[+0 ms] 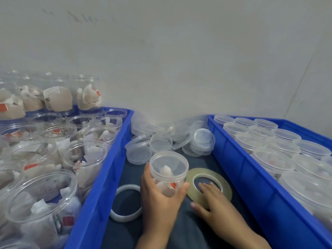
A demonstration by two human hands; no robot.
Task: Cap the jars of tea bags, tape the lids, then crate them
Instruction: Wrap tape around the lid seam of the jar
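Note:
My left hand (159,196) grips a clear plastic jar of tea bags (168,169) with its lid on, held upright over the dark cloth between two blue crates. Just to its right lies a flat roll of clear tape (208,186). My right hand (212,202) rests on that roll, fingers over its ring and thumb at the near edge. A heap of loose clear lids (170,139) lies behind the jar.
The left blue crate (100,186) holds several uncapped jars of tea bags, more stacked behind. The right blue crate (251,169) holds several capped jars. A white ring (125,203) lies left of my left hand. A pale wall stands close behind.

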